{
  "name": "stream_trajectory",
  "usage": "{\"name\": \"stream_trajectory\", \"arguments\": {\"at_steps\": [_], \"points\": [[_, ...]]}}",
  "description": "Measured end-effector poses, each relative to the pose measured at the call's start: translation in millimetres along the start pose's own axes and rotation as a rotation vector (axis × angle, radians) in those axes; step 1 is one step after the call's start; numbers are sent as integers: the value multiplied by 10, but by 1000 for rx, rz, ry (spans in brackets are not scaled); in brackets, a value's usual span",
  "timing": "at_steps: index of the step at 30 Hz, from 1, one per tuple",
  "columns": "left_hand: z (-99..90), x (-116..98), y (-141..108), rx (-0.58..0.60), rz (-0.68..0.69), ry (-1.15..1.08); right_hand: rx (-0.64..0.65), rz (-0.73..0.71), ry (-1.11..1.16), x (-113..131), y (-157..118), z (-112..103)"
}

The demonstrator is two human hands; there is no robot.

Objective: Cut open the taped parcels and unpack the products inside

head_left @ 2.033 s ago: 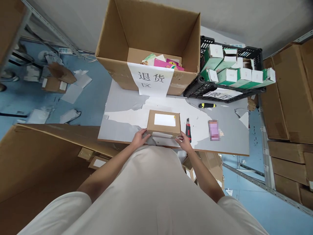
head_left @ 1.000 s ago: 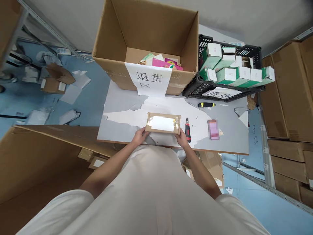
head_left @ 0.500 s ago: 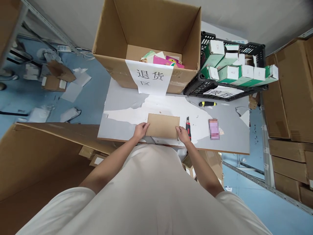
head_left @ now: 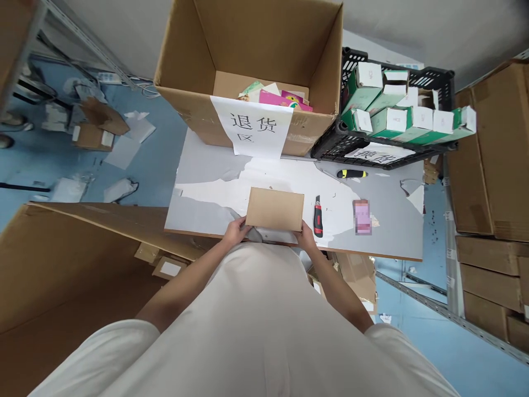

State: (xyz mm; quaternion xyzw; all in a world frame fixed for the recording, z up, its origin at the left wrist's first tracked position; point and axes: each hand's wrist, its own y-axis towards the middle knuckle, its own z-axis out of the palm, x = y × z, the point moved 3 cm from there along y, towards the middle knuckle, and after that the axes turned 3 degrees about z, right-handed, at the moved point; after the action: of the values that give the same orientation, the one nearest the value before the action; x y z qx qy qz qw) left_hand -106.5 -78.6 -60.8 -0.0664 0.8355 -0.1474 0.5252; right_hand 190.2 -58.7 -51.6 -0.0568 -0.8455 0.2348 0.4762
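A small plain brown cardboard box (head_left: 275,209) is held near the table's front edge, in front of my body. My left hand (head_left: 236,230) grips its lower left corner, and my right hand (head_left: 305,237) grips its lower right corner; the fingers are partly hidden by the box. Just to the right of the box lies a red and black utility knife (head_left: 318,216). Farther right on the table (head_left: 397,220) is a pinkish, blurred-out phone-like item (head_left: 362,216). A black and yellow knife-like tool (head_left: 351,173) lies behind it.
A large open carton (head_left: 194,113) with colourful packets inside stands at the table's back, a paper sign (head_left: 258,129) on its front. Beside it, a black crate (head_left: 330,146) holds several green and white boxes (head_left: 390,122). Another big carton (head_left: 82,242) is at left; stacked cartons (head_left: 491,270) stand right.
Both hands have shifted from the box's sides to its lower corners. The box's near edge has risen slightly and its front side has tilted up.
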Motion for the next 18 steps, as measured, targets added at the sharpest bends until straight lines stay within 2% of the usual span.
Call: {"name": "stream_trajectory", "arguments": {"at_steps": [3,6,8,12,18], "points": [[-115,-197,-1,-50,45,72,-10,-45,-52,161,-27,-137],[-221,-402,33,-120,53,115,-64,-86,-232,339,-4,-307],[-225,-496,83,-149,33,132,-98,-80,-329,429,56,-368],[-141,-552,155,-208,12,118,-128,-78,-369,493,187,-374],[-103,-530,173,-266,61,127,-124,-98,-412,542,259,-354]]}}
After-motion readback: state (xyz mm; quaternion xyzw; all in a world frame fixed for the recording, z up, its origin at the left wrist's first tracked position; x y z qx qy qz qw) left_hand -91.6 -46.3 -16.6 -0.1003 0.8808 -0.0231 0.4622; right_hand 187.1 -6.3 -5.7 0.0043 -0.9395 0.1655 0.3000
